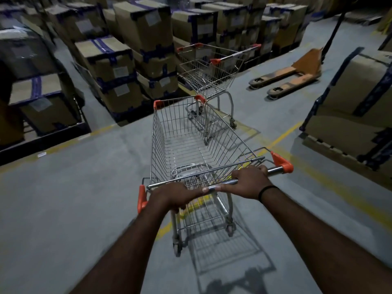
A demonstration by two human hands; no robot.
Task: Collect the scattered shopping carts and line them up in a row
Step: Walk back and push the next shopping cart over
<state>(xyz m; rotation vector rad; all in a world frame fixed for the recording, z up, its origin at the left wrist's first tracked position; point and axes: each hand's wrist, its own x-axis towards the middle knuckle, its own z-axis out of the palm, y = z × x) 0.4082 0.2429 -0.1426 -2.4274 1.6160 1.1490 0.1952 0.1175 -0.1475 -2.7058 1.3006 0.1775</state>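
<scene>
Shopping cart (pixel 197 145) just behind far cart (pixel 210 71), nose near its wheels, likely lined up to nest | left hand (pixel 176 193) and right hand (pixel 248 183) each wrapped round handle bar (pixel 273 171), either side of centre for steering control | pallet jack (pixel 297 75) right of far cart, well apart

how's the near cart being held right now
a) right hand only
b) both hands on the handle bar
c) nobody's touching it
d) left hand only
B: the left hand and the right hand both grip the handle bar of the near cart, fingers curled round it.
</scene>
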